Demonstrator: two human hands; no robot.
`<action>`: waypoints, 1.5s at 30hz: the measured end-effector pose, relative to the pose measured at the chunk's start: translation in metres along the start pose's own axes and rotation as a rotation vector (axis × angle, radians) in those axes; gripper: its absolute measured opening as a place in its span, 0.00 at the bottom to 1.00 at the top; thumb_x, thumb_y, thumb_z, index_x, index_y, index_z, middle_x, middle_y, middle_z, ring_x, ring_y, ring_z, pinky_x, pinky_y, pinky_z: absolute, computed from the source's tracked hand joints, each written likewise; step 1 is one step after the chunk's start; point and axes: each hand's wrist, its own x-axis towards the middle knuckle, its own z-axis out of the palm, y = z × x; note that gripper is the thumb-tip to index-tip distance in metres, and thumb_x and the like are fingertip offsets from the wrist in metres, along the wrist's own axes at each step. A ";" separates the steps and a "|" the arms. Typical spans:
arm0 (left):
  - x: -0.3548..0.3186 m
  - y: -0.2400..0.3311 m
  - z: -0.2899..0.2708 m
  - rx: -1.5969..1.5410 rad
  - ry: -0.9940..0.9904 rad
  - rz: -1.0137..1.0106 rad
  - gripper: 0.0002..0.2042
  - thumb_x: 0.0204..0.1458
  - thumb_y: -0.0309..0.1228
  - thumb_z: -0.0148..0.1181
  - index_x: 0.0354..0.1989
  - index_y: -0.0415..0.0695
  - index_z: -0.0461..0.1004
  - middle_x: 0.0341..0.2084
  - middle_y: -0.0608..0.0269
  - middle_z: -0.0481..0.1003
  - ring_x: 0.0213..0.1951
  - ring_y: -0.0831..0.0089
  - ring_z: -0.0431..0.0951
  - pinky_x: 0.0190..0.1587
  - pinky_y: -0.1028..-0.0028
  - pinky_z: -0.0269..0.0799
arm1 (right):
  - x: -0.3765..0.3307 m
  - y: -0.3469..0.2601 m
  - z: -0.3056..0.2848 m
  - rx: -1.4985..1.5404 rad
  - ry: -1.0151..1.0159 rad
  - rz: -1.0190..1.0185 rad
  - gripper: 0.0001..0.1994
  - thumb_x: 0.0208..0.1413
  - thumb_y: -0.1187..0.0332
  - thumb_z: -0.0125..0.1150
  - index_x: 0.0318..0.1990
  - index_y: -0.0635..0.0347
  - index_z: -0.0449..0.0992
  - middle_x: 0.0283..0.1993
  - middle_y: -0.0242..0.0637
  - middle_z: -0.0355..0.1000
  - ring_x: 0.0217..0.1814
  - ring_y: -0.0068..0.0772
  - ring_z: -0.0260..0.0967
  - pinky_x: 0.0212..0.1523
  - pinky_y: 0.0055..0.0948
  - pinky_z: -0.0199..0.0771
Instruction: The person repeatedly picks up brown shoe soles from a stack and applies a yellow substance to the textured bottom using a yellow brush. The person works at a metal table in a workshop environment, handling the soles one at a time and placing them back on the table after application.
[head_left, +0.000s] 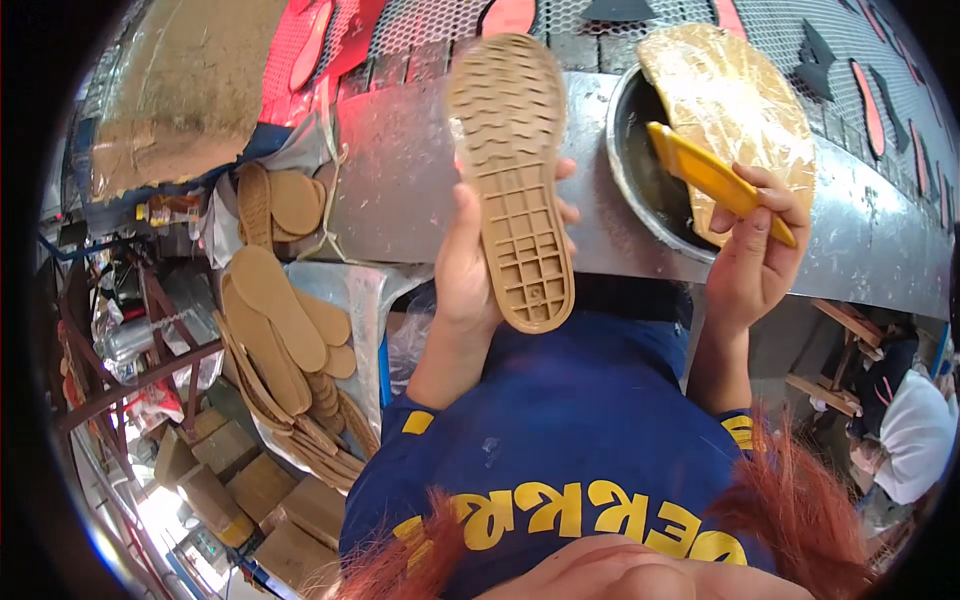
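Upright in front of me, my left hand point(468, 255) grips a tan shoe sole point(515, 185) from behind, thumb on its left edge and fingertips showing past the right. Its tread faces me: wavy ridges at the top, a square grid lower down. In my right hand point(765, 245) is a yellow brush point(715, 180), pinched by the handle and slanting up to the left; its bristles are hard to make out. The brush's upper end is over a round metal basin point(625, 165) with dark contents. A tan, plastic-wrapped board point(740, 90) partly covers the basin.
Behind the metal worktop point(385, 170) runs a mesh conveyor point(420, 22) with red-pink insoles point(868, 105) and black pieces on it. Several tan soles point(275, 320) are stacked at my left. Cardboard boxes point(260, 485) stand below them. Another person point(915, 435) is at far right.
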 end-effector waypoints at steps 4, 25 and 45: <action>-0.001 0.000 0.002 0.234 -0.056 0.332 0.37 0.55 0.45 0.56 0.67 0.42 0.46 0.62 0.47 0.55 0.62 0.57 0.60 0.61 0.55 0.63 | 0.003 -0.003 -0.001 -0.573 -0.142 -0.158 0.06 0.55 0.81 0.53 0.39 0.63 0.71 0.42 0.44 0.72 0.40 0.34 0.70 0.40 0.27 0.70; -0.012 -0.001 -0.006 0.612 -0.056 0.619 0.43 0.40 0.11 0.57 0.66 0.50 0.44 0.61 0.54 0.55 0.65 0.58 0.54 0.66 0.55 0.52 | -0.017 -0.008 0.007 -0.217 0.101 -0.005 0.05 0.61 0.74 0.50 0.40 0.66 0.71 0.40 0.41 0.66 0.46 0.29 0.65 0.39 0.23 0.71; -0.020 -0.003 0.003 0.674 -0.132 0.674 0.42 0.38 0.17 0.62 0.64 0.51 0.47 0.56 0.54 0.57 0.65 0.53 0.54 0.67 0.50 0.47 | -0.030 -0.024 0.005 -0.579 -0.179 -0.430 0.20 0.50 0.52 0.61 0.42 0.59 0.79 0.37 0.37 0.67 0.37 0.28 0.66 0.34 0.22 0.70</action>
